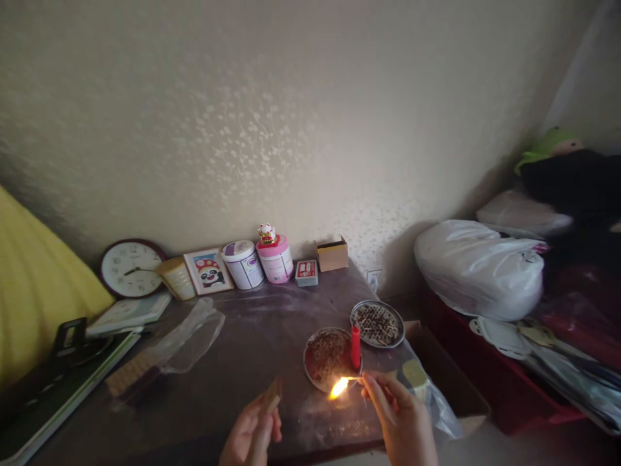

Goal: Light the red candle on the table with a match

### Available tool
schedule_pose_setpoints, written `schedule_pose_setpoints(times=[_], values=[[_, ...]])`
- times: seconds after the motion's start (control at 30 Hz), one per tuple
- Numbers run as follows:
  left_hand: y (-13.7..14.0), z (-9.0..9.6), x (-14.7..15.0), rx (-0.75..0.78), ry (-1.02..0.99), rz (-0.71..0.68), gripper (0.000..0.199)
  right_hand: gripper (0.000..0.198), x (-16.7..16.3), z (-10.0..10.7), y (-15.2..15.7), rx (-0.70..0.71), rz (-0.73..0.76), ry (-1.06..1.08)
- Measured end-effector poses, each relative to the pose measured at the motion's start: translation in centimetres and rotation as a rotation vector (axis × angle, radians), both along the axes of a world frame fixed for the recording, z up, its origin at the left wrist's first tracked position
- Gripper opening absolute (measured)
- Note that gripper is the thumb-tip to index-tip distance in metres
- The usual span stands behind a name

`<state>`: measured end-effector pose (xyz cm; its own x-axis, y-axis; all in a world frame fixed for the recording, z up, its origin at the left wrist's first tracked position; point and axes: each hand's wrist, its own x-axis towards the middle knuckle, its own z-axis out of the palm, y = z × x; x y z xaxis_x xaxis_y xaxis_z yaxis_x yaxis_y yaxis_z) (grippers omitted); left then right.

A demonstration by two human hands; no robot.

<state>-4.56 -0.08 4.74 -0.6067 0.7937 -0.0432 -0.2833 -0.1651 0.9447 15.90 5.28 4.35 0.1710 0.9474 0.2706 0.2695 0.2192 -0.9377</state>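
Observation:
My right hand (400,417) pinches a lit match (345,383) whose flame burns just in front of a red candle (356,347). The candle stands upright on a round metal dish (320,359) on the dark table (272,323). My left hand (252,432) holds a small matchbox (272,395) at the table's near edge, left of the flame. A second round metal dish (378,323) with a patterned surface lies just behind and right of the candle.
Along the wall stand a clock (132,268), a panda picture (209,272), two round tins (259,262), a small red box (306,272) and a cardboard box (332,254). A clear plastic bag (187,340) lies left. White sacks (478,268) pile at right.

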Motion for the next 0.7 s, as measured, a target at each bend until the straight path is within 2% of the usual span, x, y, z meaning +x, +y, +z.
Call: schedule_pose_setpoints(times=[0.1,0.3,0.53,0.7], values=[[0.1,0.1,-1.1,-0.010,0.001,0.095,0.047,0.034,0.1,0.1,0.0,-0.031,0.013,0.025],[0.2,0.3,-3.2,-0.003,-0.117,0.082,0.044,0.033,0.4,0.6,0.2,0.001,0.059,0.030],[0.8,0.0,-3.8,-0.004,-0.189,0.207,0.046,0.034,0.3,1.1,0.2,-0.054,0.115,0.064],[0.7,-0.3,-3.7,-0.022,-0.164,0.142,0.045,0.034,0.1,0.5,0.5,-0.085,0.060,0.082]])
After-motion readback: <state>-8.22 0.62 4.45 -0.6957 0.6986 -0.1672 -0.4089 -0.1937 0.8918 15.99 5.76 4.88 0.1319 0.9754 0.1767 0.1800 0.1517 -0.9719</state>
